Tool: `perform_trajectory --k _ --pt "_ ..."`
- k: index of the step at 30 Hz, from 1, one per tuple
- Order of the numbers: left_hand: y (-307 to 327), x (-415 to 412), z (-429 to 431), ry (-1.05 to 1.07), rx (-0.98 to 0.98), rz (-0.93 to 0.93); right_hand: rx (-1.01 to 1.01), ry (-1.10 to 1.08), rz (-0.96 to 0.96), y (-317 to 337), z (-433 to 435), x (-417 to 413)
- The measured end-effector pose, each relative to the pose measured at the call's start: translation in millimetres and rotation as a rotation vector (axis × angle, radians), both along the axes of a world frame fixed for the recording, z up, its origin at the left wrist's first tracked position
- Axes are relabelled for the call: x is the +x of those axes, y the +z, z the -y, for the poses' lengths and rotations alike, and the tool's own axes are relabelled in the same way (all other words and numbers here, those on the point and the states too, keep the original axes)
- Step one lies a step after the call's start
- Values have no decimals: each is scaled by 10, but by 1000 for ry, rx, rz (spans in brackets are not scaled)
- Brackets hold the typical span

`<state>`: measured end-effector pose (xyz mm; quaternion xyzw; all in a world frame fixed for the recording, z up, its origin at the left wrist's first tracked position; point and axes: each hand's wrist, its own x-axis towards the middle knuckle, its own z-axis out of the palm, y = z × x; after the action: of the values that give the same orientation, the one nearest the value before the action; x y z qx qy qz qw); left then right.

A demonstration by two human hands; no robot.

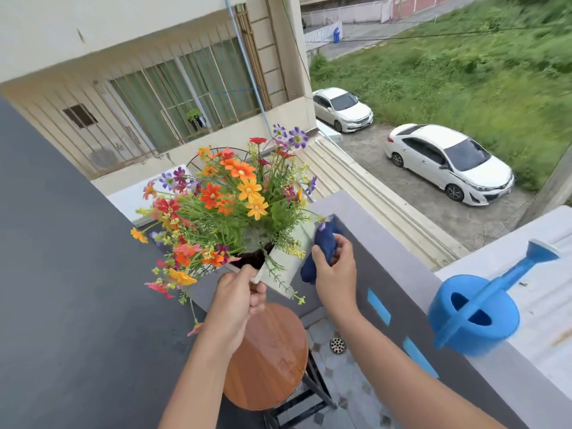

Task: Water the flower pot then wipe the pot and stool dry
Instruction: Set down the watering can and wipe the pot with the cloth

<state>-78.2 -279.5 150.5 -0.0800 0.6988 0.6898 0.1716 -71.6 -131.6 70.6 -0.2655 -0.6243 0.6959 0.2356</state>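
Observation:
A pale square flower pot full of orange, red and purple flowers is held in the air above the round wooden stool. My left hand grips the pot's near corner rim. My right hand is closed on a dark blue cloth and presses it against the pot's right side. The stool's seat looks wet and shiny. A blue watering can rests on the ledge at the right.
A grey balcony wall with blue tape marks runs along the right, a dark wall on the left. A floor drain sits in the tiled floor beside the stool. Far below are two white cars and grass.

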Motion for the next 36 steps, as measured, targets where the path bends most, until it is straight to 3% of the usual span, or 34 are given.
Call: perform_trajectory --k 13,19,24,29,36 --pt "-124 -48 -49 27 -111 -25 -161 95 -153 314 293 104" --pt "-66 -137 209 -12 -94 15 -49 38 -191 434 -68 -41" --pt "-27 -249 396 -104 -156 -7 -74 256 -138 497 -422 -199" --pt "65 -318 532 -163 -211 -48 -226 417 6 673 -482 -221" --pt "155 -318 551 -177 -285 -60 -86 556 154 742 -506 -265"
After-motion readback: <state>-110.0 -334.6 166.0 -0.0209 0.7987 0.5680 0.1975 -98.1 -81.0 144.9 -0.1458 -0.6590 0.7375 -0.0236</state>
